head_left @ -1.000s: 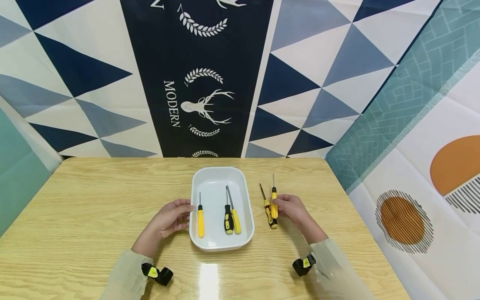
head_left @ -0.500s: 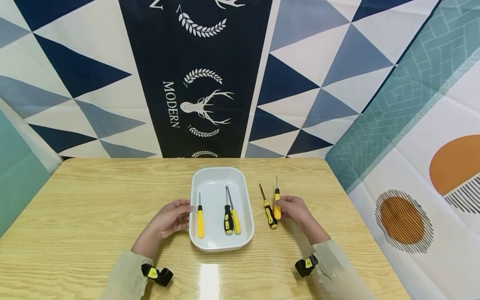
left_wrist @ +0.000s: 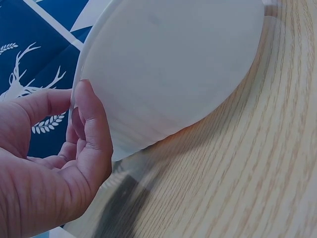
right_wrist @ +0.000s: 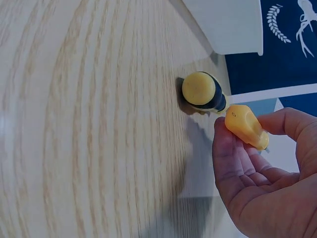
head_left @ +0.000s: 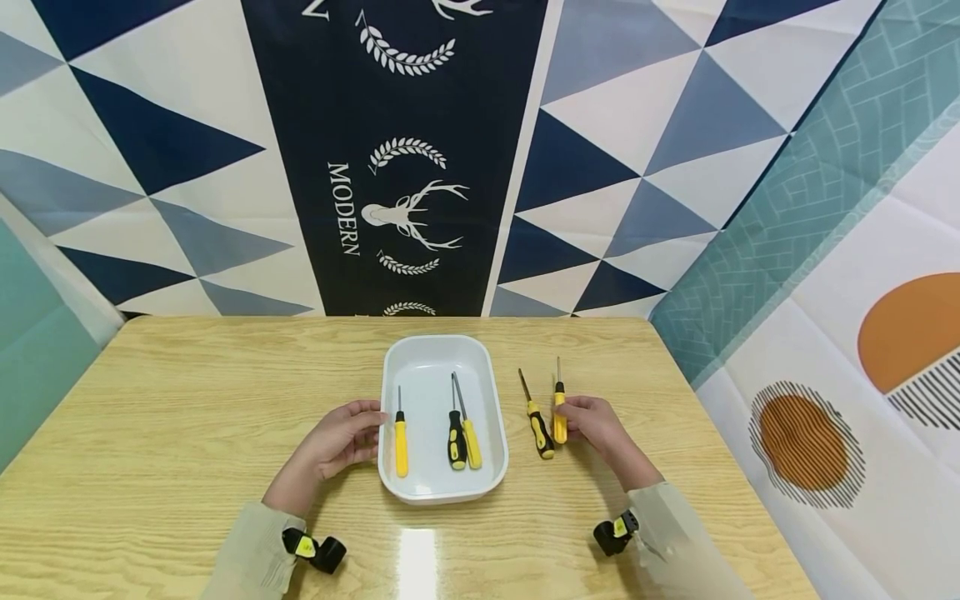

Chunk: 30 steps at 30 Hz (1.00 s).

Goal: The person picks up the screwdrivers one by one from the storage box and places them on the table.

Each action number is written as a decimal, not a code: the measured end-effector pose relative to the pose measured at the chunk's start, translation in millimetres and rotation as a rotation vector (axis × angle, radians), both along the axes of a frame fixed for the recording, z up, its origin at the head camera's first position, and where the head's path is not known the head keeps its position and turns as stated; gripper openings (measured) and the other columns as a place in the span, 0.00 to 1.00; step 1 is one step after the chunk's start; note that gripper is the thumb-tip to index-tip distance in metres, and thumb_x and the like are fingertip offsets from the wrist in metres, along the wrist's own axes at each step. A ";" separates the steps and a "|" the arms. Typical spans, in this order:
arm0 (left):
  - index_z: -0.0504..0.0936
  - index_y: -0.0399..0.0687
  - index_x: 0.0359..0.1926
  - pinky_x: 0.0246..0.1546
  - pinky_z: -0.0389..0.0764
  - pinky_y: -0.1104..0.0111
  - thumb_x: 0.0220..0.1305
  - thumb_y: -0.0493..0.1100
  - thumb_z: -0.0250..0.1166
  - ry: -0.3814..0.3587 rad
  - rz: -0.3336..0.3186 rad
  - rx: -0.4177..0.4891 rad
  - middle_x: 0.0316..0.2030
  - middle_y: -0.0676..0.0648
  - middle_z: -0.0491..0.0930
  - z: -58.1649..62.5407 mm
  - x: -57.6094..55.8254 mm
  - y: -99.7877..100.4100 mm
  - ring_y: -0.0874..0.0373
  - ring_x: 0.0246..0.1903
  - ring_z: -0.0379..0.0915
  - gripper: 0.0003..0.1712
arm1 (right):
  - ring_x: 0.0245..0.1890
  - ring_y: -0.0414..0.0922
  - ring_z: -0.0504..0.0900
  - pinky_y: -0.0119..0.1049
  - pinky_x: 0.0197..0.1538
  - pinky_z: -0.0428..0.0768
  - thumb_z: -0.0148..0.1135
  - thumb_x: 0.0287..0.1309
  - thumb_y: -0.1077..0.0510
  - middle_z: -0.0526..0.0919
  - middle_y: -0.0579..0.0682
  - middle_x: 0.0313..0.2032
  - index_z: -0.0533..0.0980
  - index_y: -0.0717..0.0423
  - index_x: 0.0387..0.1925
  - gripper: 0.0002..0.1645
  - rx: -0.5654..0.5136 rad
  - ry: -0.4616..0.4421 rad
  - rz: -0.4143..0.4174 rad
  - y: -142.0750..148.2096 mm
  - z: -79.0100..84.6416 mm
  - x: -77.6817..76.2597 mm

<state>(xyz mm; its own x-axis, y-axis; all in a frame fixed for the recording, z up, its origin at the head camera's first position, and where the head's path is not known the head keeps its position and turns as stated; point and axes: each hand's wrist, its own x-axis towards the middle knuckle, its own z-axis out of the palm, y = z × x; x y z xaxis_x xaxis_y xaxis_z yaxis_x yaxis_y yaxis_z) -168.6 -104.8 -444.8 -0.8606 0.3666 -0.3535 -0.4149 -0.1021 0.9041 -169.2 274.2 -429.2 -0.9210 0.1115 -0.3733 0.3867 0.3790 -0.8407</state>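
Observation:
My left hand (head_left: pixel 347 437) pinches the left rim of a white plastic tray (head_left: pixel 442 492); in the left wrist view its fingertips meet at the tray's edge. Inside the tray lie a yellow-handled screwdriver (head_left: pixel 402 446) at the left, plus a black-and-yellow screwdriver (head_left: pixel 457 437) and a slim yellow screwdriver (head_left: pixel 472 446) side by side at the right. To the right of the tray, my right hand (head_left: pixel 597 421) holds another yellow screwdriver (head_left: pixel 560 423) by its handle, tip pointing away. Just left of it on the table lies a second black-and-yellow screwdriver (right_wrist: pixel 198 89), apart from the held one.
The wooden table (head_left: pixel 225 375) extends on both sides of the tray. A patterned cloth wall (head_left: pixel 405 167) stands along its back edge, and another patterned sheet (head_left: pixel 810 400) rises at the right.
My right hand has shifted slightly right and nearer with the yellow screwdriver, from over the black-and-yellow screwdriver to beside it. The left hand and the tray stay in place.

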 end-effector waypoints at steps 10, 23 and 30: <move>0.60 0.30 0.60 0.32 0.81 0.75 0.65 0.42 0.57 -0.003 -0.001 -0.002 0.34 0.51 0.76 0.7 0.7 -0.4 0.64 0.30 0.72 0.29 | 0.31 0.39 0.75 0.33 0.38 0.82 0.54 0.63 0.57 0.76 0.54 0.39 0.65 0.73 0.57 0.27 -0.011 -0.015 0.003 1.4 -2.1 1.0; 0.61 0.31 0.59 0.31 0.81 0.75 0.65 0.42 0.57 -0.006 0.007 -0.008 0.32 0.52 0.77 -0.7 -0.6 -0.2 0.64 0.29 0.73 0.27 | 0.31 0.40 0.76 0.33 0.36 0.81 0.53 0.63 0.57 0.78 0.57 0.40 0.68 0.72 0.54 0.25 0.051 -0.009 0.025 0.4 -6.7 -1.2; 0.63 0.32 0.57 0.31 0.81 0.75 0.65 0.42 0.58 -0.010 0.010 -0.014 0.32 0.52 0.76 -0.5 -0.4 0.2 0.64 0.29 0.72 0.25 | 0.31 0.40 0.77 0.33 0.36 0.82 0.54 0.63 0.57 0.78 0.60 0.43 0.68 0.73 0.56 0.26 0.064 -0.006 0.029 -0.9 -6.6 -0.7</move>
<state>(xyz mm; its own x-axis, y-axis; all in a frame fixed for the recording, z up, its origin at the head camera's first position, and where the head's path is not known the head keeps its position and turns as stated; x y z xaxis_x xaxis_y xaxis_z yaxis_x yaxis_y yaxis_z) -169.0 -104.5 -445.3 -0.8607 0.3531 -0.3668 -0.4227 -0.0939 0.9014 -169.9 273.4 -435.8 -0.9220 0.1088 -0.3715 0.3796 0.4429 -0.8122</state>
